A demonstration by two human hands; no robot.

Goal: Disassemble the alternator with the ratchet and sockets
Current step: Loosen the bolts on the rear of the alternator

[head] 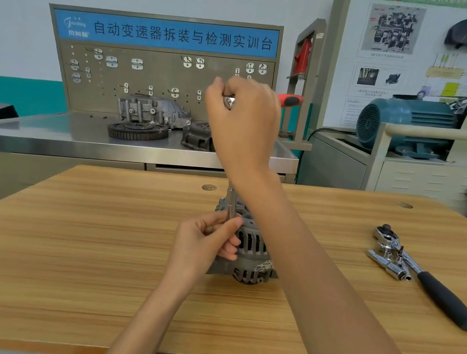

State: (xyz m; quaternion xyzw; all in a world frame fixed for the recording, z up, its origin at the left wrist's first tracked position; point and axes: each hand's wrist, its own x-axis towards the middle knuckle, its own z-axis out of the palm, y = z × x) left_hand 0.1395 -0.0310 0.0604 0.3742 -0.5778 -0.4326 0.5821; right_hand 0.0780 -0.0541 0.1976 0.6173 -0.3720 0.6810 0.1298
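The grey alternator point(250, 249) stands on the wooden table point(100, 248) in the middle. A long chrome extension bar point(231, 206) rises upright from its top. My left hand point(209, 241) pinches the lower part of that bar against the alternator. Raised well above, my right hand point(242, 119) grips the head of a ratchet with a red handle point(290, 100) that sticks out to the right. My right wrist hides the upper bar.
A second ratchet with a black handle point(444, 297) lies at the table's right, with chrome sockets and an adapter point(389, 265) beside its head. Behind the table stands a steel bench point(55, 131) with a gear ring, housings and a pegboard. A blue motor point(403, 124) sits at right.
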